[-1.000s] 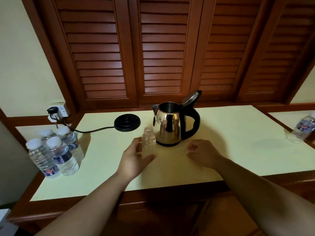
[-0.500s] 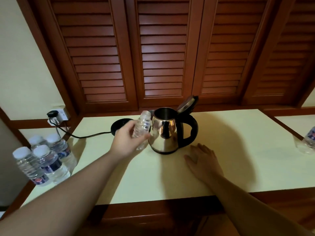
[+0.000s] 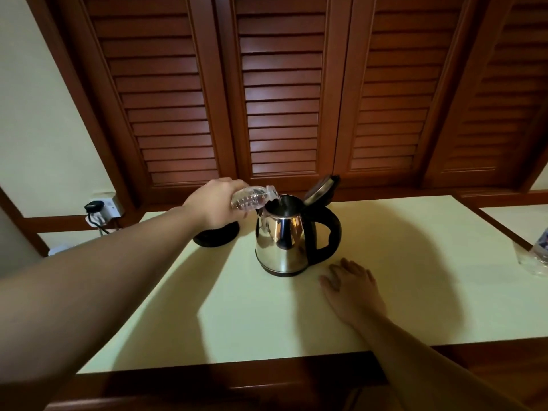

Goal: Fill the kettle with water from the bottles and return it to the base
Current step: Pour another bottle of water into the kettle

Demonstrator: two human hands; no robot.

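The fingers (image 3: pixel 237 213) of the left hand (image 3: pixel 215 206) are closed around a clear bottle (image 3: pixel 255 197), tipped so its mouth is over the open kettle (image 3: pixel 283 235). The kettle stands in the middle of the worktop (image 3: pixel 243 318), toward the back edge, lid up, just beside the black base (image 3: pixel 216 237). The right hand (image 3: pixel 353 287) lies flat and holds nothing. If the bottle mouth drifts from the rim, water may spill onto the worktop and reach the base.
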